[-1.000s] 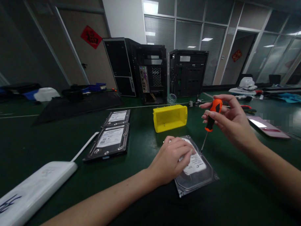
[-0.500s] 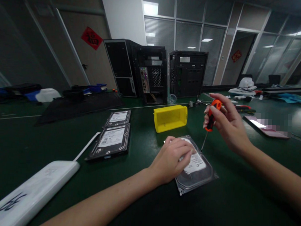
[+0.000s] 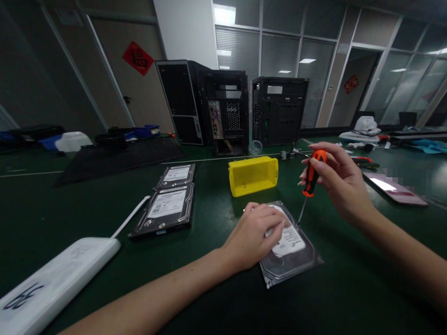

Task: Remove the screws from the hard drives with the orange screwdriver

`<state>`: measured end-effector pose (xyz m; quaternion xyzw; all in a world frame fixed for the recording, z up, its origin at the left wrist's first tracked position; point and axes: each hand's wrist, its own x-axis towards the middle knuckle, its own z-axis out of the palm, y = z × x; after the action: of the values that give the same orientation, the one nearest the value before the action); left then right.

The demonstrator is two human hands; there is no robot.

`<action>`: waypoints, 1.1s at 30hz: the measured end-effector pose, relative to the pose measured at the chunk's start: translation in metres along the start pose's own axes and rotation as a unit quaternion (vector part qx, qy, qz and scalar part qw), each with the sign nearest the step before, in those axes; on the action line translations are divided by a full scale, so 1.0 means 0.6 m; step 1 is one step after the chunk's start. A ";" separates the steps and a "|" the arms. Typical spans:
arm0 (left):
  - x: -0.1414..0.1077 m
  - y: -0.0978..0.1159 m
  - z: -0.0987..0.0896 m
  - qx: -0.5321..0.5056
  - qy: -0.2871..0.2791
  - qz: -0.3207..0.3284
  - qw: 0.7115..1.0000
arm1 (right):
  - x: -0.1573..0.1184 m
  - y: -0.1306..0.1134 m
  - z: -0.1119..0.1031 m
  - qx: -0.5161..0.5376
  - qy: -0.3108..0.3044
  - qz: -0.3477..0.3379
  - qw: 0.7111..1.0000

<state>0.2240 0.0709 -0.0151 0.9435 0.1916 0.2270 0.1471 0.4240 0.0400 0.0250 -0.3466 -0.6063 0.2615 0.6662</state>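
Observation:
A silver hard drive (image 3: 301, 260) with a white label lies flat on the green table in front of me. My left hand (image 3: 257, 233) is over its left part, fingers curled and pressed on the top, steadying the drive and hiding part of the label. In my right hand (image 3: 342, 184) is an orange and black screwdriver (image 3: 311, 179), gripped by the handle between thumb and fingers. Its shaft slants down, and the tip meets the drive's right edge near a corner of the label. Whether a screw is under the tip is too small to tell.
Beyond the drive a yellow bin (image 3: 253, 177) lies on its side. Two more hard drives (image 3: 167, 204) are at left, beside a white power strip-like device (image 3: 54, 284). Black computer cases (image 3: 221, 109) stand behind. A phone (image 3: 395, 188) and pliers (image 3: 366, 162) lie at right.
The screwdriver handle stands slightly lower and more upright, and my right fingers have shifted on it. Its tip stays at the same place on the drive. My left hand has hardly moved.

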 end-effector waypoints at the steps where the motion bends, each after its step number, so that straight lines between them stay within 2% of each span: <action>1: 0.000 0.000 0.000 0.000 0.001 0.000 1.000 | 0.000 -0.002 0.001 0.001 0.000 -0.001 1.000; 9: 0.001 -0.001 0.001 0.002 0.004 0.002 1.000 | 0.003 -0.003 0.001 0.025 -0.023 0.004 0.999; 14: 0.001 -0.001 0.002 -0.001 0.011 0.004 1.000 | 0.000 0.000 0.006 0.039 0.001 0.000 0.999; 17: 0.001 -0.001 0.003 -0.004 0.013 0.005 1.000 | -0.003 -0.001 0.014 0.094 0.009 0.018 0.995; 21: 0.001 -0.001 0.003 -0.002 0.012 0.005 1.000 | -0.006 -0.008 0.023 0.156 -0.020 0.052 0.986; 24: 0.001 -0.002 0.004 -0.002 0.013 0.005 1.000 | -0.007 -0.014 0.025 0.132 -0.028 0.057 0.989; 33: 0.001 0.000 0.002 -0.007 0.010 0.008 1.000 | -0.004 -0.014 0.018 0.108 0.002 0.069 0.992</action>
<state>0.2250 0.0710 -0.0160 0.9416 0.1840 0.2386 0.1502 0.4126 0.0342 0.0304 -0.3143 -0.5483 0.3699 0.6811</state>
